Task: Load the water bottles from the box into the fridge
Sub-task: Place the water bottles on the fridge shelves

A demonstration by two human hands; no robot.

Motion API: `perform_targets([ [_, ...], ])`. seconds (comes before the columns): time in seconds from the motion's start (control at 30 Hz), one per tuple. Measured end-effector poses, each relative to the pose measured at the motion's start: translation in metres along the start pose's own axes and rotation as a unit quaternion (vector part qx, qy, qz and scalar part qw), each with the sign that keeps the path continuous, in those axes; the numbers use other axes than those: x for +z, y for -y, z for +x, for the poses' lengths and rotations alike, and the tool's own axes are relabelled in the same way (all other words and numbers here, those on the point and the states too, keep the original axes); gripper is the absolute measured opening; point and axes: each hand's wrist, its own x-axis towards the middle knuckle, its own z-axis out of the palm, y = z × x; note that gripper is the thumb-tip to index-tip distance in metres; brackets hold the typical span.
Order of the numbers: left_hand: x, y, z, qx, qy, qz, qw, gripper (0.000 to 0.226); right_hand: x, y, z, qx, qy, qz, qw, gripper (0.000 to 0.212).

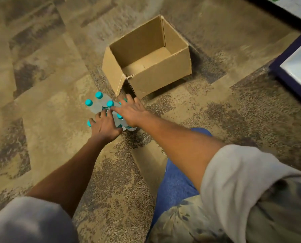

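Carpet [41, 88] underfoot. Water bottles [97, 107], teal caps, stood upright in a tight cluster on it, outside the box and just beside its split corner. Left hand [105, 126] lay spread over the near bottles, fingertips hidden among them, so the grip could not be told. Right hand [131, 113] lay flat with straight fingers on the cluster's right side. Cardboard box [163, 74] stood open, its inner floor showing.

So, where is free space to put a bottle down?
The cardboard box is empty inside. Bare carpet lies left of the water bottles, and between the box and the dark-framed panel. Crowded: the bottle cluster, where left hand and right hand rest.
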Motion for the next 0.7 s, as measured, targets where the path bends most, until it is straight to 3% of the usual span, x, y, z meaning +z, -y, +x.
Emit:
perform_targets([
  [0.1, 0.006, -0.005, -0.003, 0.007, -0.018, -0.016, 1.000, 0.077, 0.004, 0.001, 0.006, -0.020, 0.003, -0.017, 1.000, 0.061],
  [0.2, 0.013, -0.008, -0.005, 0.011, -0.067, -0.147, 0.987, 0.058, 0.010, 0.003, 0.007, -0.050, 0.004, -0.039, 0.998, 0.043],
  [0.27, 0.013, -0.009, -0.004, -0.015, -0.080, -0.177, 0.981, 0.051, 0.015, 0.008, 0.004, -0.053, 0.016, -0.022, 0.998, 0.037],
  [0.37, 0.010, -0.011, -0.004, -0.020, -0.078, -0.140, 0.987, 0.039, 0.022, 0.009, -0.005, -0.028, 0.059, 0.016, 0.998, 0.033],
  [0.53, 0.000, -0.020, -0.004, -0.024, -0.056, -0.083, 0.995, 0.019, 0.030, 0.000, -0.031, 0.023, 0.040, 0.114, 0.992, 0.035],
  [0.7, -0.005, -0.048, -0.018, 0.007, -0.021, -0.057, 0.998, 0.026, 0.020, -0.018, -0.064, 0.117, 0.005, 0.152, 0.981, 0.042],
])
